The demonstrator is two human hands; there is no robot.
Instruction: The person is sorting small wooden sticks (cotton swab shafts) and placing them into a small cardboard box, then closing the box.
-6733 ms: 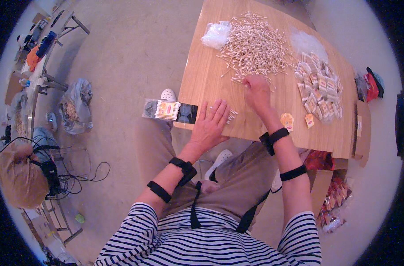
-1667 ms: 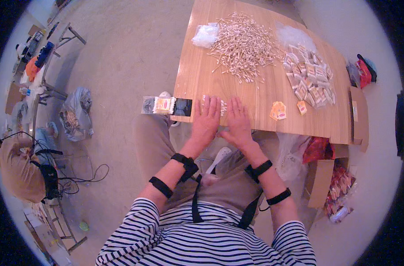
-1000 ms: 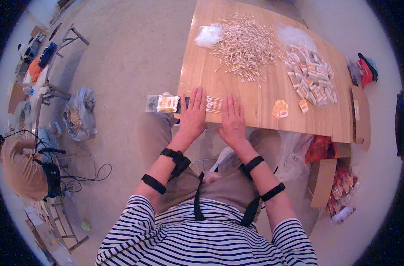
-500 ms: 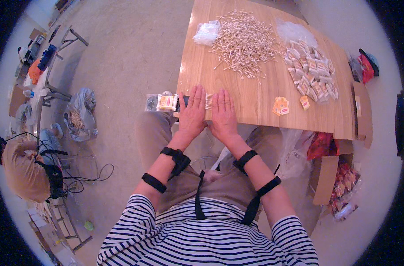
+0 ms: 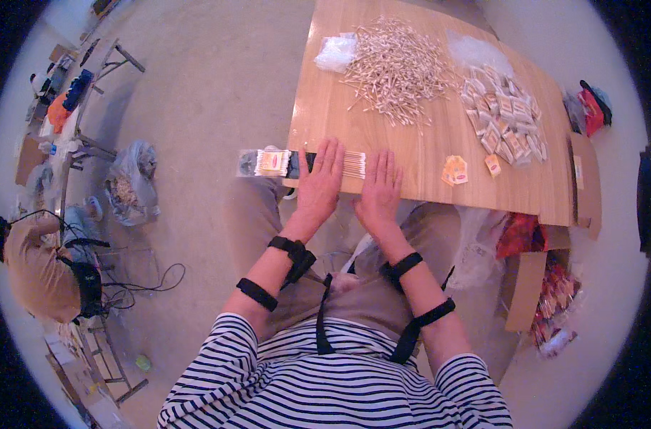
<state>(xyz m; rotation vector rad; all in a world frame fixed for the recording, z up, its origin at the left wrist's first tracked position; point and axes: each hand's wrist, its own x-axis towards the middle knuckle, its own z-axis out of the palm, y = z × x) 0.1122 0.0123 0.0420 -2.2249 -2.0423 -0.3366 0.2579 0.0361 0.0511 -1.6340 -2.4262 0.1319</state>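
Note:
My left hand (image 5: pixel 319 184) lies flat near the table's front edge, fingers stretched out over a dark strip (image 5: pixel 294 164). A row of cotton swabs (image 5: pixel 354 164) sticks out side by side from under it toward the right. My right hand (image 5: pixel 380 196) rests flat just right of the swab ends, fingers extended; whether it touches them I cannot tell. Left of my left hand, a clear bag (image 5: pixel 247 163) and a swab bundle with an orange-and-white card (image 5: pixel 272 162) reach past the table's left edge.
A big heap of loose cotton swabs (image 5: pixel 400 68) covers the table's far middle, beside clear bags (image 5: pixel 336 53). Filled packets (image 5: pixel 504 118) are piled at the right. Printed cards (image 5: pixel 454 170) lie nearer. Below stands an open cardboard box (image 5: pixel 524 289); another person (image 5: pixel 43 275) sits at far left.
Both hands have shifted right, and the gap between them has widened. More of the swab row and the dark strip shows now.

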